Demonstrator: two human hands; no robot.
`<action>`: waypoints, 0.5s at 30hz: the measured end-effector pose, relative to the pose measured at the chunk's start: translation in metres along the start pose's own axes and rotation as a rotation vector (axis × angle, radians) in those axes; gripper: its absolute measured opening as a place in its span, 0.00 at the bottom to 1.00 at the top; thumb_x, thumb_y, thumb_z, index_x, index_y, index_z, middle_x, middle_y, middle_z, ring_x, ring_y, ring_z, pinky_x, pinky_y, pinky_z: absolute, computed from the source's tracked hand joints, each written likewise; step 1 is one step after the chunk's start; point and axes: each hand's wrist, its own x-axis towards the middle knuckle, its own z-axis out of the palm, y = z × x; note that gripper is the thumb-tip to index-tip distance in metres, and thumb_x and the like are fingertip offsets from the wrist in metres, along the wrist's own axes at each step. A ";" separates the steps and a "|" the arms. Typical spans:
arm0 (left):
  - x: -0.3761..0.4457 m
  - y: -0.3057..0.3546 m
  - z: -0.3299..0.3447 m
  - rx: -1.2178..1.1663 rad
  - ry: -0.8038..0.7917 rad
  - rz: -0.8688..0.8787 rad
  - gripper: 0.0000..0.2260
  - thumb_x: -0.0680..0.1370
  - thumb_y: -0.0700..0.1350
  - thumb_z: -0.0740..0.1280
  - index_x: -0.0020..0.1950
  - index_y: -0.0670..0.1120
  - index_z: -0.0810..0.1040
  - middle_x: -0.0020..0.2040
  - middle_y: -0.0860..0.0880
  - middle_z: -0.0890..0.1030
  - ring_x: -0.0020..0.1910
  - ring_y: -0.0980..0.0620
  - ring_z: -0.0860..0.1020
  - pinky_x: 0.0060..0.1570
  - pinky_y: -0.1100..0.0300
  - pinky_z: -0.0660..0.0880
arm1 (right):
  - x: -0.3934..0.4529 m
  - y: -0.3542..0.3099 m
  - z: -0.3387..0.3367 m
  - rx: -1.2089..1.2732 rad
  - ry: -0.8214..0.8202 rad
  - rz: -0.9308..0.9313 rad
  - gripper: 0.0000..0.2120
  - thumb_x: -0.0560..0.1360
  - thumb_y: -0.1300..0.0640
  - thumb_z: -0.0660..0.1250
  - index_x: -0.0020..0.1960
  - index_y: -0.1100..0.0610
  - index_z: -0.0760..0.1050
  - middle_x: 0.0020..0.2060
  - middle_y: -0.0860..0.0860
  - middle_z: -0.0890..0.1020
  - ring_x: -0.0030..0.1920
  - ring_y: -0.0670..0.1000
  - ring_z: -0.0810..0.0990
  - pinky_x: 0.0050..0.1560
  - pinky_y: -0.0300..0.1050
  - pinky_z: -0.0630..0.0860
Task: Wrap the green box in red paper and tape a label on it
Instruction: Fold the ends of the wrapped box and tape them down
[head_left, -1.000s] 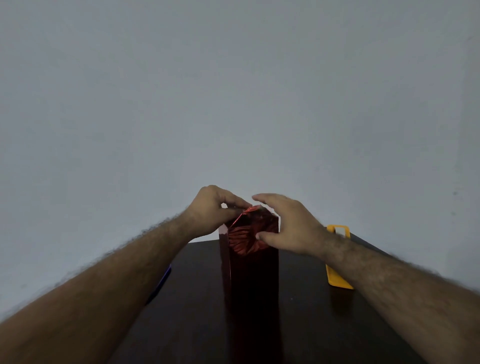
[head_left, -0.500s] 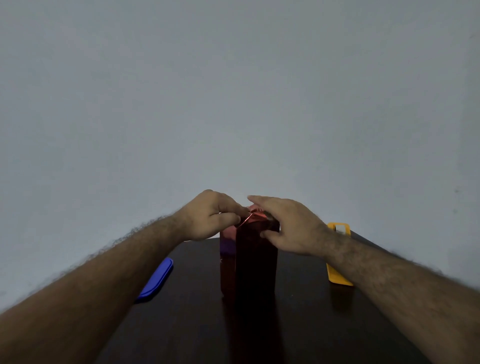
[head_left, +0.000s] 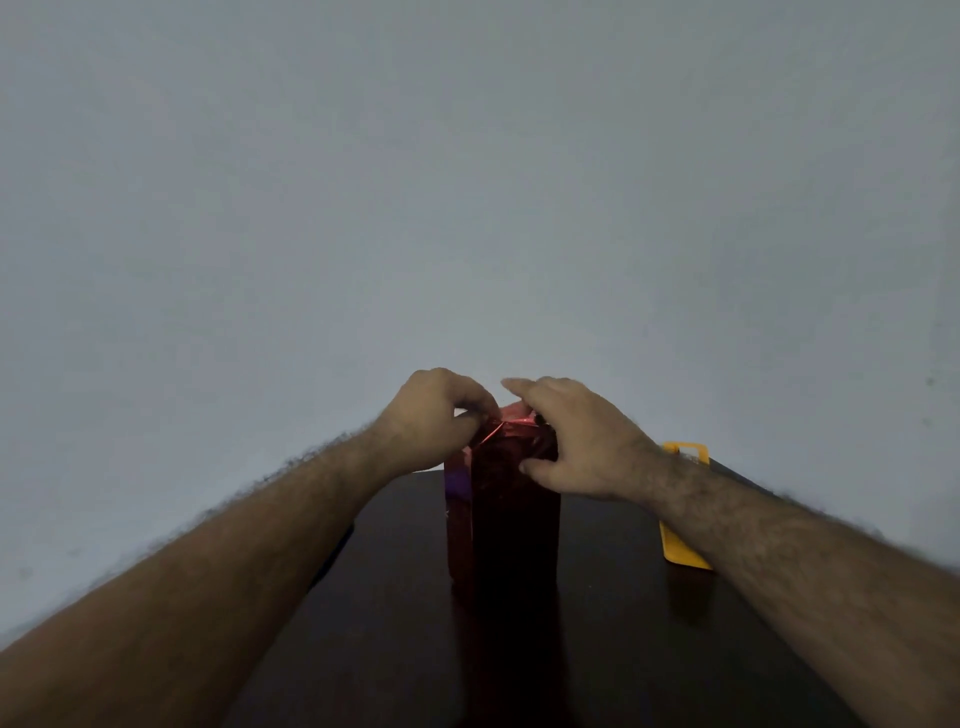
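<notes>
Plain grey wall (head_left: 467, 182) behind, dark shiny table (head_left: 395, 634) below. Tall box in red paper (head_left: 511, 514) at lower middle of the frame, standing upright, long side running up and down, top end near the hands. Left hand (head_left: 434, 418) at upper left of the box top, fingers curled, pinching a fold of the red paper there. Right hand (head_left: 576, 441) at upper right of the top, fingers bent over it, thumb pressed on the front face. Yellow thing (head_left: 680, 509) flat at right, partly behind the right arm.
</notes>
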 end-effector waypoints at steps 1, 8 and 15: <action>-0.001 0.000 -0.001 0.012 -0.009 0.025 0.15 0.78 0.35 0.68 0.53 0.51 0.90 0.46 0.59 0.88 0.46 0.65 0.84 0.51 0.71 0.76 | 0.001 0.002 0.000 -0.003 -0.026 -0.016 0.44 0.70 0.45 0.76 0.82 0.48 0.63 0.72 0.45 0.73 0.71 0.49 0.71 0.70 0.48 0.73; -0.015 -0.016 -0.015 -0.175 -0.222 0.036 0.16 0.80 0.37 0.67 0.63 0.51 0.87 0.63 0.57 0.85 0.66 0.64 0.79 0.68 0.67 0.73 | 0.007 0.012 0.004 -0.011 -0.048 -0.014 0.32 0.71 0.43 0.77 0.75 0.38 0.74 0.66 0.40 0.82 0.66 0.45 0.79 0.67 0.46 0.76; -0.001 -0.003 -0.006 -0.496 0.037 -0.259 0.05 0.79 0.42 0.75 0.48 0.42 0.89 0.46 0.45 0.89 0.47 0.50 0.87 0.53 0.58 0.81 | 0.003 0.002 0.004 -0.182 0.041 -0.031 0.19 0.76 0.40 0.72 0.65 0.43 0.82 0.49 0.44 0.85 0.51 0.47 0.83 0.53 0.45 0.78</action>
